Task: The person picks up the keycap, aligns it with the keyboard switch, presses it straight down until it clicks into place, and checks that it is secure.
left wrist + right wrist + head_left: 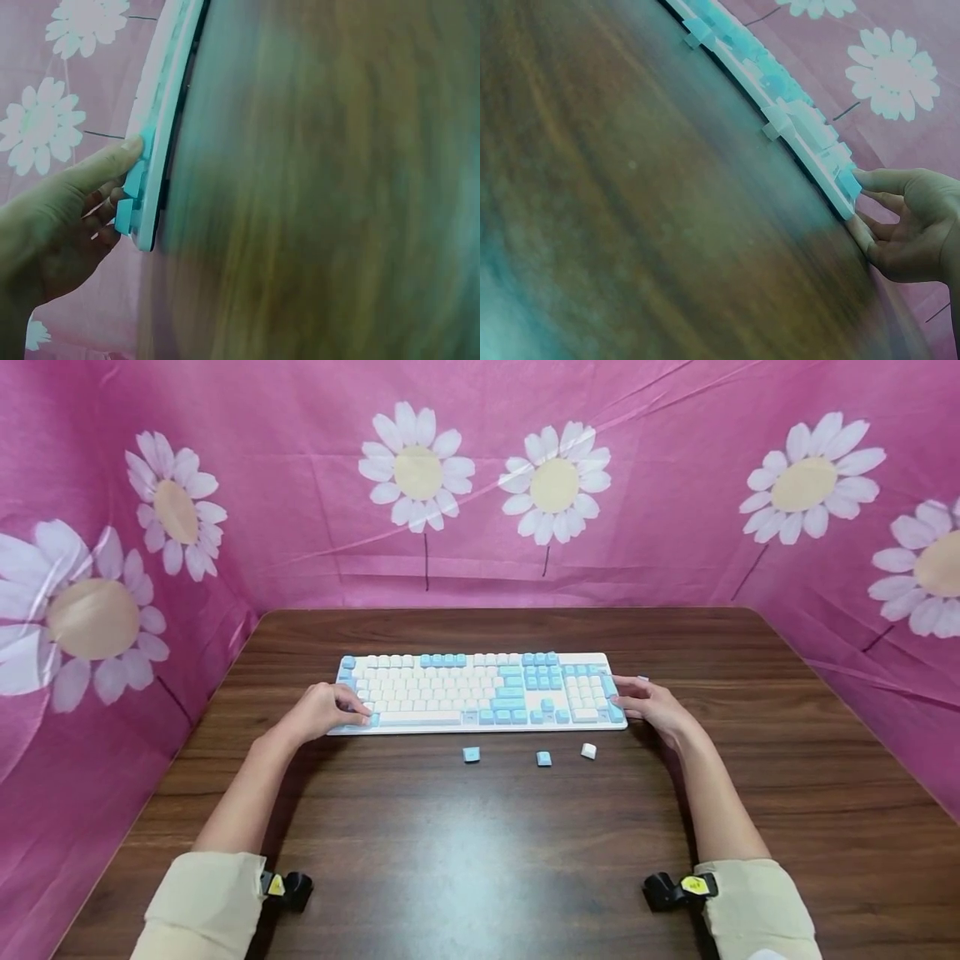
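A white and light blue keyboard (420, 717) lies flat on the table, its long side facing me. At its front left corner, my left hand (322, 712) pinches a light blue keycap (148, 141) in the bottom row with thumb and finger. In the left wrist view, the thumb lies on that keycap and the other fingers curl behind. My right hand (654, 706) grips the right end of the keyboard, its fingers at the edge beside a corner keycap (848, 183). Bare white plate shows around the arrow keys, where several keycaps are off.
Two loose blue keycaps (471, 754) and one white keycap (588, 751) lie in front of the keyboard. A small pale object (643, 678) shows behind the right hand. The brown wooden table (465, 860) is bordered by pink flowered cloth (480, 568).
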A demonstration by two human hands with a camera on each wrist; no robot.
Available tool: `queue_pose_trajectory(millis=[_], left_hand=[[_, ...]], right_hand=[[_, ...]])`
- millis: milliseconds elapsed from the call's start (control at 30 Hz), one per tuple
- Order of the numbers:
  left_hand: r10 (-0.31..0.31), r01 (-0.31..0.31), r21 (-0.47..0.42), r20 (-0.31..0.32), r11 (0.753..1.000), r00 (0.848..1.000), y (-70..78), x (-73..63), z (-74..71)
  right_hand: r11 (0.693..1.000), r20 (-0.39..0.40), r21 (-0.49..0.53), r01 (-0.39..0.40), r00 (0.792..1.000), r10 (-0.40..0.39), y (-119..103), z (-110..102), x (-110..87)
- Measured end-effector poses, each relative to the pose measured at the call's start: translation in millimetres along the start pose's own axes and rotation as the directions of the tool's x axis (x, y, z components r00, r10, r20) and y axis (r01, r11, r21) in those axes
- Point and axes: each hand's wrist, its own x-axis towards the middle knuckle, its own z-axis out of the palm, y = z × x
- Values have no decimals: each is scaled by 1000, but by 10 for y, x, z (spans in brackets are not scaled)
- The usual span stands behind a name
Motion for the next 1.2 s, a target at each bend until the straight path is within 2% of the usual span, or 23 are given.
queue_pose_trajectory(millis=[100,267,367,433,533,633,700,800,900,1033,1200], left_hand=[[29,-29,-1,-10,1000,1000,-15,-16,-5],[38,-39,-67,-24,997,999,-45,-61,-24],[39,-46,-109,-60,993,997,-68,-83,-39],[39,-53,-134,-108,990,993,-86,-89,-48],[20,-56,-167,-208,984,978,-114,-83,-60],[-5,-60,-204,-302,977,953,-154,-78,-64],[-30,-48,-222,-336,974,941,-195,-77,-56],[-94,5,-262,-325,965,941,-256,-86,-37],[-151,66,-318,-250,946,956,-314,-100,-19],[-165,90,-377,-171,922,971,-367,-116,-1],[-180,101,-394,-170,914,969,-400,-132,34]], right_hand=[[1000,6,-10,-6,1000,7,-4,4,-1],[1000,7,-5,-12,1000,12,-17,12,3],[1000,4,0,-13,1000,13,-24,10,7],[1000,3,1,-14,1000,14,-29,9,4],[1000,0,3,-17,1000,17,-34,7,-2],[1000,-4,6,-16,1000,16,-36,7,-7],[1000,-4,4,-16,1000,16,-33,6,-9],[1000,-7,3,-17,1000,17,-24,3,-9],[1000,-8,-3,-16,1000,16,-17,0,-14],[1000,-7,-4,-12,1000,12,-14,-3,-22],[1000,-1,-3,4,1000,-4,-3,7,-19]])
